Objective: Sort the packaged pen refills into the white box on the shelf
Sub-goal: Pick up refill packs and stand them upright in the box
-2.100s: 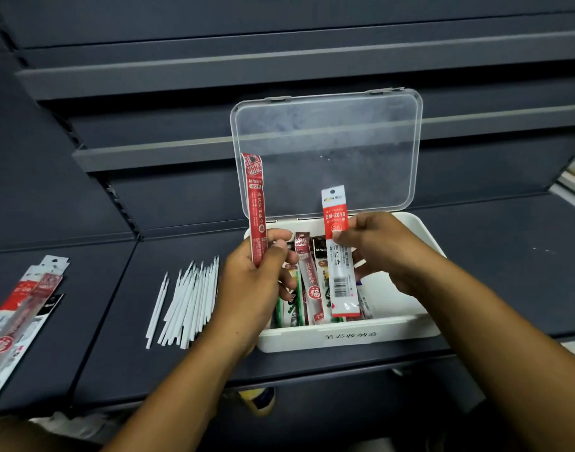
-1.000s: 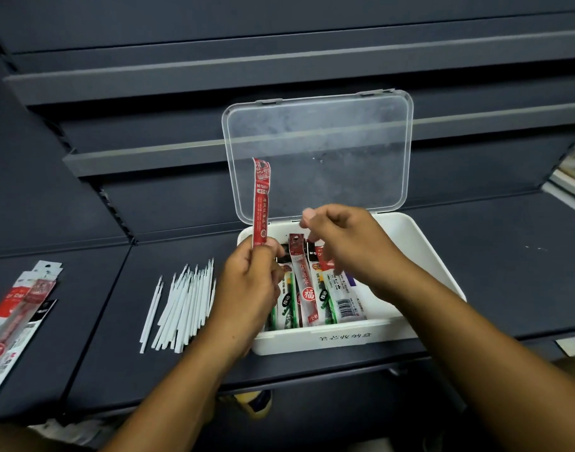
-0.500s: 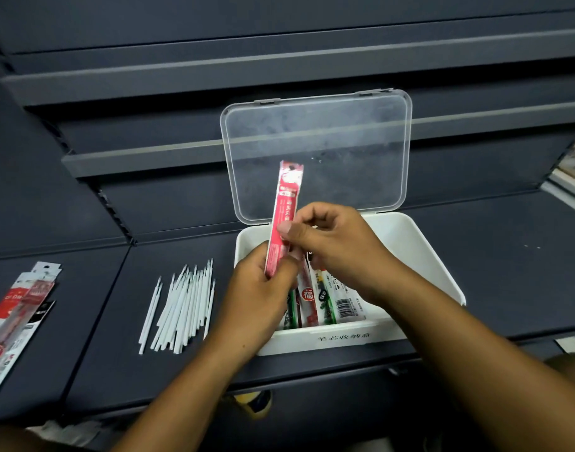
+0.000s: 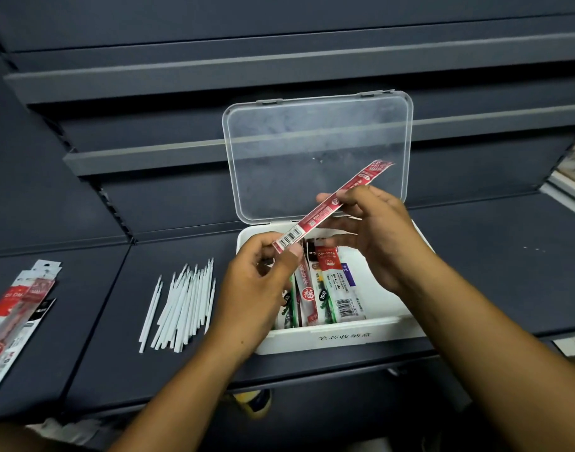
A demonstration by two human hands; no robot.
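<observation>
A white box (image 4: 344,337) stands on the dark shelf with its clear lid (image 4: 315,148) propped upright behind it. Several packaged refills (image 4: 325,285) lie side by side in its left half. Above the box I hold a long red refill packet (image 4: 331,203) tilted, top end up to the right. My left hand (image 4: 260,288) pinches its lower barcode end. My right hand (image 4: 374,233) grips the packet near its middle.
A bundle of loose white refills (image 4: 181,305) lies on the shelf left of the box. More packaged refills (image 4: 12,314) are stacked at the far left edge. Empty shelf tiers (image 4: 181,60) rise behind. The shelf's front edge runs just below the box.
The white-and-red packet went from my right hand into the box. My right hand then took hold of the red packet, which has tilted from upright to slanting up to the right.
</observation>
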